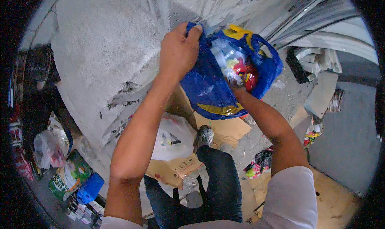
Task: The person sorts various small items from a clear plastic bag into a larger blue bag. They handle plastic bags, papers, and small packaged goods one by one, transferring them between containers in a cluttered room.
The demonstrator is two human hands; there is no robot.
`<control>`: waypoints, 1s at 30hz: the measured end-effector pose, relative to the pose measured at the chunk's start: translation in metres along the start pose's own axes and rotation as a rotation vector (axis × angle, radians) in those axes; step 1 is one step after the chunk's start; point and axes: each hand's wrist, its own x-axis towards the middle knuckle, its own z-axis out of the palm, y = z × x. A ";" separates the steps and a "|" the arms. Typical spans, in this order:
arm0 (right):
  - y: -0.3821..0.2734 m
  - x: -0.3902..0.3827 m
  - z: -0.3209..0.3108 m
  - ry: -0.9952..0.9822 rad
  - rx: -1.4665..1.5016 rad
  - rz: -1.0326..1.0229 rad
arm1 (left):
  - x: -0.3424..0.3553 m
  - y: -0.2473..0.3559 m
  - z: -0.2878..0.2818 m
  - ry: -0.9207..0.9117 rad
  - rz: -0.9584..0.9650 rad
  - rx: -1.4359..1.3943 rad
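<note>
Left hand (181, 49) pinches the rim of a floppy blue tote bag (206, 86); right hand (237, 87) sits inside beside shiny packets (251, 81), grip hidden.

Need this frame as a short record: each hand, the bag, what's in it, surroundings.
left_hand: left hand gripping the upper left rim of the blue bag
right_hand: right hand inside the bag's opening; fingers hidden, grip can't be told
bag_state: open, yellow handles at the top
bag_contents: clear plastic, shiny red item; exact kinds unclear
below_bag: white plastic bag, cardboard box
far_left: blue container
</note>
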 end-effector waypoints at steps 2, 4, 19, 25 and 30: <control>-0.007 0.012 0.008 0.009 0.024 -0.059 | -0.013 -0.009 -0.005 0.001 0.014 -0.041; -0.001 0.014 0.009 0.013 0.047 -0.101 | -0.019 -0.011 -0.006 0.032 0.094 -0.005; -0.183 -0.138 -0.003 0.056 1.176 -0.532 | -0.289 -0.284 -0.098 -0.130 -0.383 -0.158; -0.402 -0.022 0.228 0.195 0.908 -0.170 | -0.384 -0.462 -0.045 -0.683 0.334 0.641; -0.399 0.000 0.310 0.115 0.628 0.099 | -0.354 -0.453 -0.037 -1.340 -0.384 1.007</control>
